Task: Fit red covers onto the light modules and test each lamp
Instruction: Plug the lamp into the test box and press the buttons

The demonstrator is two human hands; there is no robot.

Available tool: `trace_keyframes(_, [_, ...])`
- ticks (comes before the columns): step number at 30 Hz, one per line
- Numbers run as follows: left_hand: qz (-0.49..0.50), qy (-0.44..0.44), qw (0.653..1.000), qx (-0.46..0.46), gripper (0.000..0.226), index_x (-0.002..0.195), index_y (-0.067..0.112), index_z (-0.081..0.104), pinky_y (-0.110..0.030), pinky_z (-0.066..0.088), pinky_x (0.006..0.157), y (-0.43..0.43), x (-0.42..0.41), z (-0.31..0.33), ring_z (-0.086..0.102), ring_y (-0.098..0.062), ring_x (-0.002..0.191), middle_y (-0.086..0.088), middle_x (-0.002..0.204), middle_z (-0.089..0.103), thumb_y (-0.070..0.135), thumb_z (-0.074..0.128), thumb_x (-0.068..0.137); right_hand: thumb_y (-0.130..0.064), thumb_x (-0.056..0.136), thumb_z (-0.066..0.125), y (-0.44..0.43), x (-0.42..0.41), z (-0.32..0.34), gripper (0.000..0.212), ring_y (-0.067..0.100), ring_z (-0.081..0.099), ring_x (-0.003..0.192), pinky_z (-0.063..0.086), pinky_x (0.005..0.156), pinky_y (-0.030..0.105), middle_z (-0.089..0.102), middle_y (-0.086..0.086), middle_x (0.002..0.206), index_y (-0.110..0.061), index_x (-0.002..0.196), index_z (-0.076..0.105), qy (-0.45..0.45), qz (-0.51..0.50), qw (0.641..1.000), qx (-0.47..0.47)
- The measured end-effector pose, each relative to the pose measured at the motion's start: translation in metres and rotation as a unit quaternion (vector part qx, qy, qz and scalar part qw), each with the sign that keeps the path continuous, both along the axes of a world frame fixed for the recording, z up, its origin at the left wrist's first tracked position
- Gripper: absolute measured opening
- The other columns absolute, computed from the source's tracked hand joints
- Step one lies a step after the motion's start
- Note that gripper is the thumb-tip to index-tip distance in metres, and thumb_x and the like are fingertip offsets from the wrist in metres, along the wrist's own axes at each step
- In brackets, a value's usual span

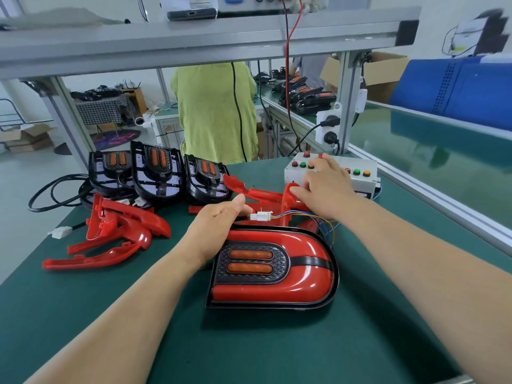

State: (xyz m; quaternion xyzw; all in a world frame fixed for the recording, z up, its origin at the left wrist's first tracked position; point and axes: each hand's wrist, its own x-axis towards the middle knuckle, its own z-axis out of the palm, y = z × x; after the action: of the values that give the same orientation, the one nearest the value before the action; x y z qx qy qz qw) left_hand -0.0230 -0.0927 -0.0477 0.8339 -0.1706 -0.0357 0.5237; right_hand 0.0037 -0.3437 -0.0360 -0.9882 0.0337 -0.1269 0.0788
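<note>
View from the head camera over a green bench mat (277,342). Centre: a finished lamp (274,268) lies flat on the mat between the two forearms, its glossy red cover seated in the black housing and its two orange lenses facing up. Just behind it, the left hand (219,217) has its fingers curled and its thumb laid on top, pinching the near end of a white connector (261,216). Thin coloured wires (318,221) run from the connector's far end to the right, past the lamp's rounded end. The right hand (324,187) is open, its fingers stretched forward over the top of a white control box (363,167) that carries red, green and yellow buttons; whether a fingertip presses a button cannot be told. Its thumb lies at the top of one of several spare covers (257,193) lying between the lamp and the box. Back left: three bare light modules (158,170), black, lean side by side with their orange lenses showing. In front of them lies a heap of loose red covers (119,231). A black cable (52,189) loops beyond the mat's left edge, and a second white plug (59,231) rests at that edge. Background: a person in a green shirt (216,112) stands beyond the bench, under an aluminium frame (194,37)
</note>
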Motion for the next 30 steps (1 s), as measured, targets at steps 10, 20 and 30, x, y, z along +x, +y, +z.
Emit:
trace_keyframes(10, [0.004,0.011,1.000,0.000,0.061,0.092,0.044,0.076,-0.041,0.041,0.110,-0.001,0.006,-0.004,0.064,0.000,0.107,0.022,0.104,0.073,0.084,0.033,0.076,-0.057,0.100,0.035,0.001,0.031,0.000,0.053,0.026,-0.007,0.153,0.003,0.119,0.058,0.010,-0.002,0.167,-0.024,0.124,0.069,0.089,0.032,0.990,-0.109])
trace_keyframes(20, [0.014,0.008,1.000,-0.010,0.060,0.092,0.039,0.077,-0.040,0.042,0.109,-0.002,0.008,-0.007,0.066,0.001,0.105,0.020,0.103,0.074,0.081,0.035,0.079,-0.057,0.102,0.027,0.000,0.047,0.001,0.063,0.025,-0.002,0.153,0.000,0.120,0.061,0.018,0.000,0.164,-0.015,0.132,0.064,0.089,0.030,0.988,-0.125])
trace_keyframes(30, [0.018,0.016,1.000,-0.009,0.059,0.092,0.037,0.078,-0.041,0.042,0.109,-0.003,0.009,-0.008,0.066,-0.002,0.106,0.018,0.104,0.074,0.077,0.036,0.082,-0.062,0.101,0.025,-0.001,0.055,-0.004,0.065,0.027,-0.004,0.154,-0.003,0.119,0.060,0.015,0.000,0.166,-0.021,0.131,0.065,0.098,0.030,0.986,-0.129])
